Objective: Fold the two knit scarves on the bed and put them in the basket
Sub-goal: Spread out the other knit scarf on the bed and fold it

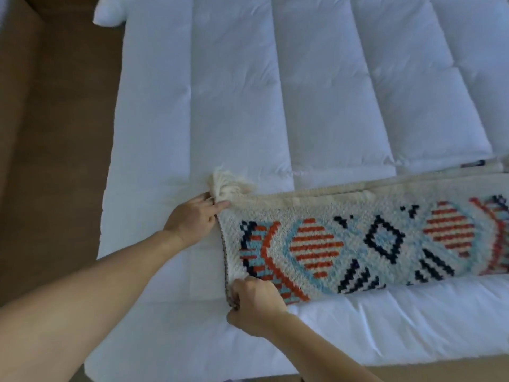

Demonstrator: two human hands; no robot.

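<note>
A cream knit scarf (358, 238) with red, light blue and navy patterns lies folded lengthwise across the white bed, running off the right edge of view. My left hand (192, 219) pinches its far left corner, beside a cream tassel (223, 186). At the near left corner my right hand (253, 304) grips the scarf's edge. A bit of another patterned fabric (473, 164) peeks out at the far right, behind the scarf. No basket is in view.
The white quilted duvet (275, 92) covers the bed, with its left edge near the brown floor (49, 133). A white pillow corner (110, 12) sits at the top left. A brown strip (413, 370) runs below the bed's near edge.
</note>
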